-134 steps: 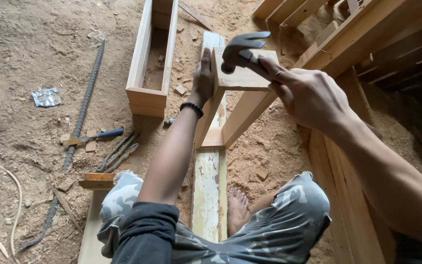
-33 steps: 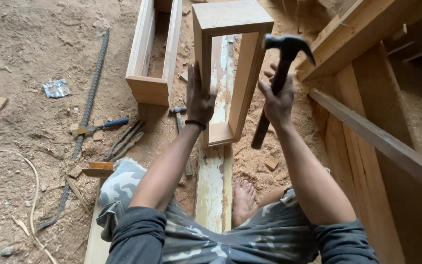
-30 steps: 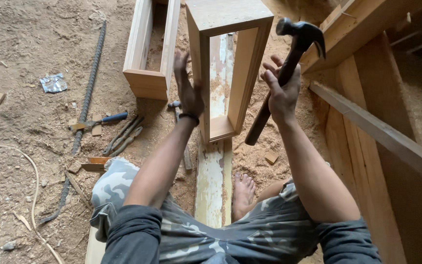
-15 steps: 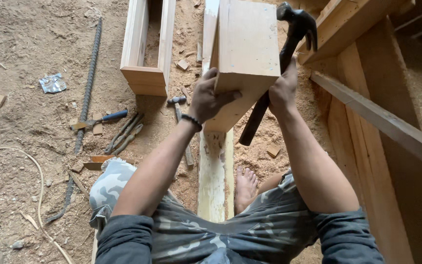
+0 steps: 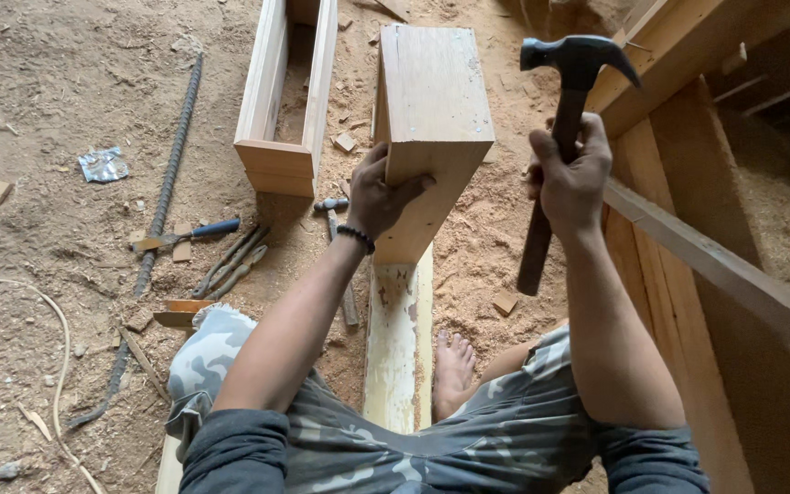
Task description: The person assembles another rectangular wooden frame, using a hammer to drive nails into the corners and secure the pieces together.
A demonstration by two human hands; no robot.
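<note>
Sawdust covers the floor (image 5: pixel 38 91), where a rebar (image 5: pixel 168 183), chisel (image 5: pixel 185 234) and open frame (image 5: pixel 285 101) lie. Left hand (image 5: pixel 378 194) grips the near edge of a wooden box (image 5: pixel 433 101) standing on a pale plank (image 5: pixel 399 338). Right hand (image 5: pixel 569 178) is wrapped around a raised hammer (image 5: pixel 560 119), just right of the box.

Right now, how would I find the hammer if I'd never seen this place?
Start at the pale plank running along the sawdust floor between the person's legs. A wooden box stands on it, steadied by the left hand. Just right of the box, the right hand holds the hammer upright: it alone has a dark metal claw head on a brown wooden handle.
</note>
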